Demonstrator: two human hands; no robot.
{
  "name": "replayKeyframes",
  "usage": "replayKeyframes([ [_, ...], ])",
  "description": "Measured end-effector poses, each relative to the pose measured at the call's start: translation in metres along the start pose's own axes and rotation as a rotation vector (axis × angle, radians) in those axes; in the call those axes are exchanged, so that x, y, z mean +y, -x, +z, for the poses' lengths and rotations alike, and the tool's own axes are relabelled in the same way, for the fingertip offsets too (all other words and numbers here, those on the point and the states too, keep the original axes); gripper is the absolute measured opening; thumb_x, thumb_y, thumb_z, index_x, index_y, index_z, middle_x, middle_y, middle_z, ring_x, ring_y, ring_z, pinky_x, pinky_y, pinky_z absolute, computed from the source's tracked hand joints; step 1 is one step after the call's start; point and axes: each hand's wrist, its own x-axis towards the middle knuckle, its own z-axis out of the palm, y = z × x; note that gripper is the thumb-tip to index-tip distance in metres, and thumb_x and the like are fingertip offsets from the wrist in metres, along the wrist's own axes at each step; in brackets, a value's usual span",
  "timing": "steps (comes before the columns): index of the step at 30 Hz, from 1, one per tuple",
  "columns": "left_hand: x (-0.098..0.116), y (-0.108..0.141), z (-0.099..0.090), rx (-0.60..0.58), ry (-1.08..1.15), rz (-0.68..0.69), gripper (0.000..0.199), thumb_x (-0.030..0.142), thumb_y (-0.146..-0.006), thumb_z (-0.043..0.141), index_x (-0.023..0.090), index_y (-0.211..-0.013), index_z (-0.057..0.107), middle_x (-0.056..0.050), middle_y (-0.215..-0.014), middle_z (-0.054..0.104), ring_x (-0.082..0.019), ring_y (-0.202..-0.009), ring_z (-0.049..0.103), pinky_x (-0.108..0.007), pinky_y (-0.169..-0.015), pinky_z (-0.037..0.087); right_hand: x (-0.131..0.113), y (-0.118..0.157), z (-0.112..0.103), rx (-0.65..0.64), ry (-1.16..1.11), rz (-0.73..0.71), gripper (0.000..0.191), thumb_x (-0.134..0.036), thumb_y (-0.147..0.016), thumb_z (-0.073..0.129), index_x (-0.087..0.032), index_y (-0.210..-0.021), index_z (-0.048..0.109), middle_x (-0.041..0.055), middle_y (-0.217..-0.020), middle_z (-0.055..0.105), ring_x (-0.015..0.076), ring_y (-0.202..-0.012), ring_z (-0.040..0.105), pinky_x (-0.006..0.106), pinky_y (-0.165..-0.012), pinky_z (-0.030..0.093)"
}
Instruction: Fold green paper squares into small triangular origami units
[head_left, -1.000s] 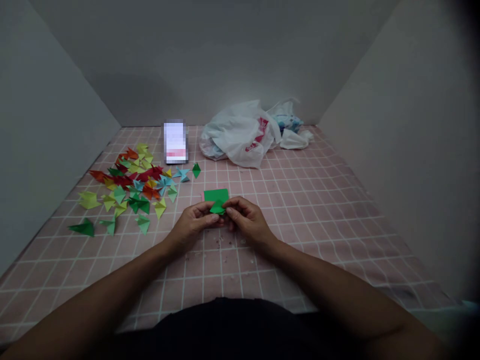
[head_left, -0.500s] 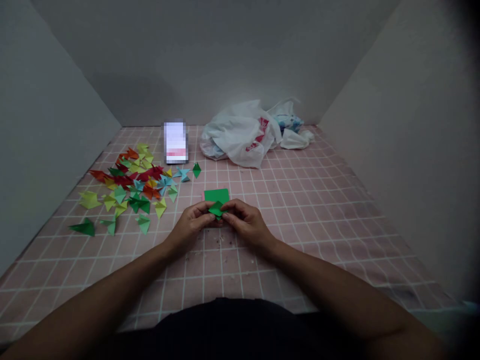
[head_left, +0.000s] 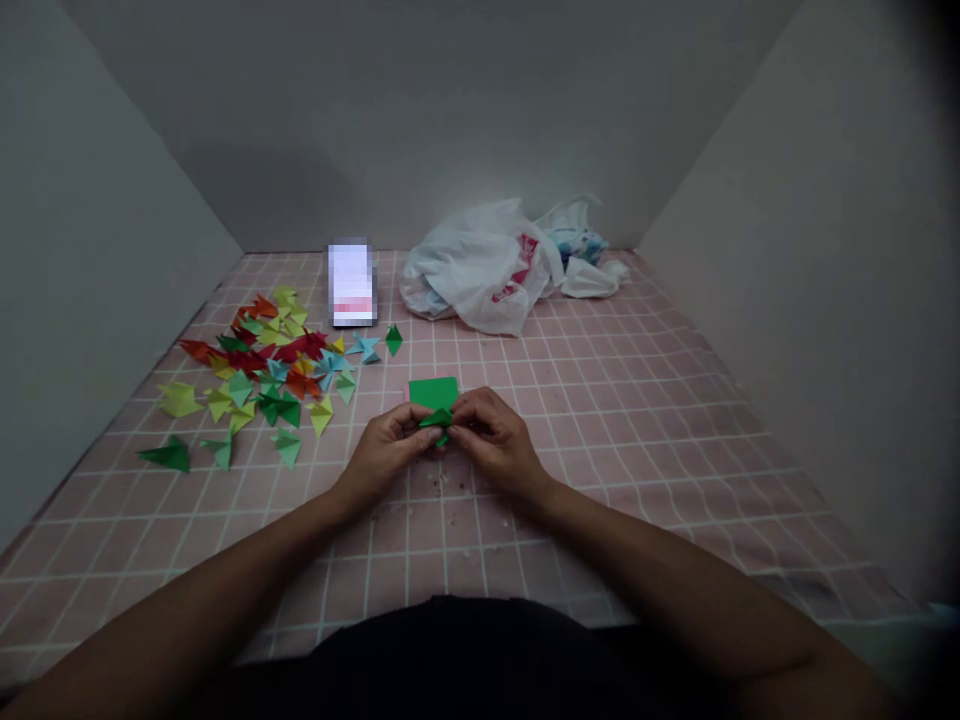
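A small folded green paper is pinched between both hands at the middle of the table. My left hand grips its left side, fingers closed. On the other side, my right hand has thumb and fingertips closed on its right edge. Just behind the fingers lies a flat green paper square, with a thin pink edge showing at its left. The fingers partly cover both papers, so the exact folds cannot be made out.
Many folded paper pieces in several colours lie to the left. A lit phone stands behind them. White plastic bags sit at the back, and small crumbs lie in front of the hands on the checked pink cloth.
The folded green paper has tilted and looks narrower between the fingers. My right hand's fingers have risen slightly, and the left hand has shifted only a little.
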Motion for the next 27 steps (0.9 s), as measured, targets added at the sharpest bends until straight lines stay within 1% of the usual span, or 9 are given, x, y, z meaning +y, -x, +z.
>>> replayKeyframes([
  [4,0.0019,0.0010,0.0004,0.035,-0.056,0.000,0.022,0.032,-0.075,0.078,0.015,-0.085,0.069,-0.001,-0.075,0.069,-0.013,-0.067,0.064,-0.026,-0.065,0.054,0.0021,0.0014,0.0015,-0.026,-0.030,0.096,0.011,-0.022,-0.087,0.063,-0.023,-0.079,0.055,0.0017,-0.082,0.057,0.0180,-0.080,0.055,0.033,-0.074,0.044],
  [7,0.0041,0.0020,0.0005,0.046,-0.089,0.009,0.021,0.032,-0.074,0.078,0.015,-0.084,0.070,0.000,-0.074,0.069,-0.012,-0.065,0.063,-0.025,-0.064,0.053,0.0059,0.0029,0.0039,-0.022,-0.094,0.190,0.010,-0.025,-0.085,0.065,-0.023,-0.087,0.056,0.0007,-0.081,0.057,0.0164,-0.075,0.054,0.031,-0.069,0.044],
  [9,0.0053,0.0028,0.0007,0.040,-0.118,0.019,0.021,0.032,-0.074,0.078,0.015,-0.083,0.070,0.000,-0.073,0.069,-0.012,-0.063,0.062,-0.025,-0.063,0.052,0.0074,0.0034,0.0050,-0.014,-0.142,0.219,0.012,-0.027,-0.085,0.067,-0.023,-0.092,0.058,0.0007,-0.083,0.058,0.0161,-0.075,0.055,0.030,-0.070,0.045],
  [12,0.0058,0.0038,0.0009,0.026,-0.139,0.014,0.021,0.034,-0.075,0.078,0.016,-0.083,0.070,0.000,-0.073,0.068,-0.012,-0.063,0.061,-0.025,-0.062,0.052,0.0071,0.0032,0.0050,-0.021,-0.169,0.216,0.010,-0.027,-0.085,0.066,-0.022,-0.092,0.060,0.0012,-0.085,0.060,0.0162,-0.077,0.058,0.031,-0.072,0.047],
  [18,0.0050,0.0039,0.0015,0.016,-0.145,0.010,0.019,0.031,-0.075,0.077,0.015,-0.083,0.070,0.001,-0.071,0.067,-0.011,-0.061,0.061,-0.024,-0.061,0.051,0.0052,0.0027,0.0021,-0.031,-0.099,0.179,0.006,-0.027,-0.086,0.066,-0.022,-0.086,0.062,0.0013,-0.081,0.060,0.0166,-0.077,0.057,0.031,-0.073,0.045],
  [22,0.0053,0.0040,0.0026,-0.005,-0.157,0.014,0.017,0.031,-0.075,0.076,0.016,-0.082,0.070,0.002,-0.069,0.066,-0.011,-0.060,0.059,-0.024,-0.061,0.052,0.0053,0.0031,0.0020,-0.037,-0.081,0.171,0.009,-0.027,-0.087,0.065,-0.022,-0.081,0.061,0.0012,-0.079,0.059,0.0168,-0.076,0.056,0.032,-0.072,0.043],
  [27,0.0057,0.0052,0.0023,-0.023,-0.199,0.037,0.017,0.033,-0.078,0.073,0.017,-0.084,0.069,0.000,-0.071,0.066,-0.012,-0.062,0.060,-0.025,-0.062,0.052,0.0037,0.0030,0.0013,-0.040,-0.052,0.184,0.013,-0.028,-0.088,0.064,-0.022,-0.077,0.058,0.0008,-0.076,0.057,0.0164,-0.073,0.053,0.032,-0.069,0.042],
])
